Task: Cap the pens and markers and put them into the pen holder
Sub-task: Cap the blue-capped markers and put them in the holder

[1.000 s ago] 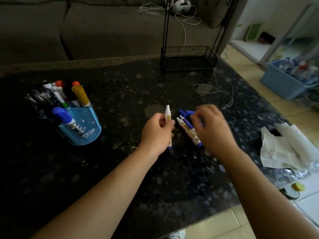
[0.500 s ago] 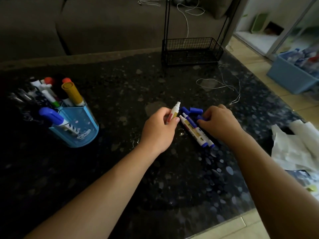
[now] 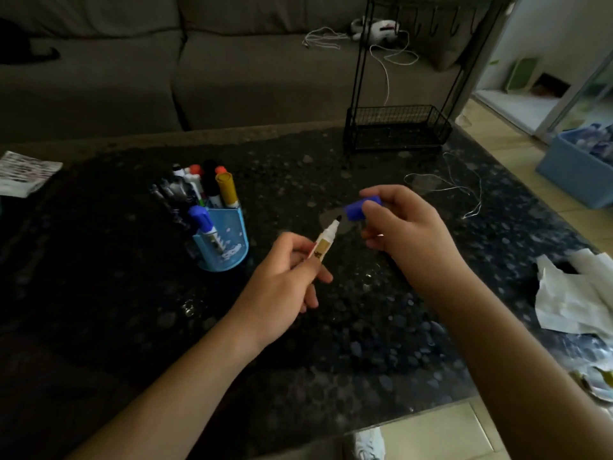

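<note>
My left hand (image 3: 282, 287) grips an uncapped white marker (image 3: 326, 239), its dark tip pointing up and to the right. A blue cap (image 3: 360, 209) is pinched in my right hand (image 3: 404, 227), its open end facing the marker tip a short gap away. Both are raised above the dark speckled table (image 3: 331, 343). The blue pen holder (image 3: 224, 240) stands to the left and holds several capped pens and markers. The other loose markers are hidden behind my right hand.
A black wire rack (image 3: 396, 127) stands at the table's far edge, with a thin white cord (image 3: 464, 190) lying beside it. Crumpled white paper (image 3: 577, 293) sits at the right edge. A printed packet (image 3: 23, 172) lies far left. A sofa runs behind the table.
My right hand picked a blue cap off the table and lifted it. My left hand tilted the marker's tip toward the cap. The camera view shifted.
</note>
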